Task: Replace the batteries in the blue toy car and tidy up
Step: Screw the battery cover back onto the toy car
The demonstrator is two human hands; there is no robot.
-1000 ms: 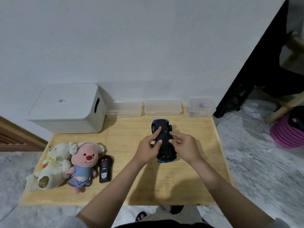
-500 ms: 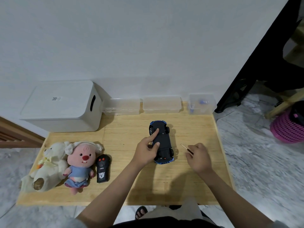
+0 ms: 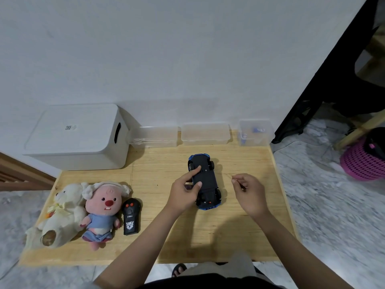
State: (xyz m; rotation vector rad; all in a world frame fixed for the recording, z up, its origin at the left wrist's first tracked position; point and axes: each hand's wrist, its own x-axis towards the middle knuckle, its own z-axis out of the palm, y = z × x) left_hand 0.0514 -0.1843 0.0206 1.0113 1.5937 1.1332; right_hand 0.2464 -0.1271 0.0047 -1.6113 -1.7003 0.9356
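On the wooden table (image 3: 158,232), a little right of centre, the blue toy car (image 3: 205,181) lies upside down with its black underside up and its length running roughly from 12 to 6 o'clock. The left hand (image 3: 183,193) holds the car at its 9 o'clock side, with the forefinger stretched over the underside near the far wheels and the thumb pressed against the near middle of the chassis. The right hand (image 3: 250,192) hovers just off the car at its 3 o'clock, apart from it, fingers curled and pinching a thin screwdriver (image 3: 237,182), whose slim shaft slants up toward 10 o'clock; its tip is too blurred to make out. At the table's 9 o'clock edge a cream plush bear (image 3: 60,215) lies beside a pink plush toy (image 3: 104,207) in a blue dress, and a black remote control (image 3: 131,217) sits just at the pink toy's 3 o'clock. Along the wall at 12 o'clock stand three clear plastic boxes: one (image 3: 158,136), a second (image 3: 205,133), and a third (image 3: 255,132) with small blue things inside that cannot be identified. At 10 o'clock a white storage box (image 3: 79,136) with a side handle slot rests at the table's corner. A pink basket (image 3: 362,161) sits on the marbled floor at 3 o'clock.
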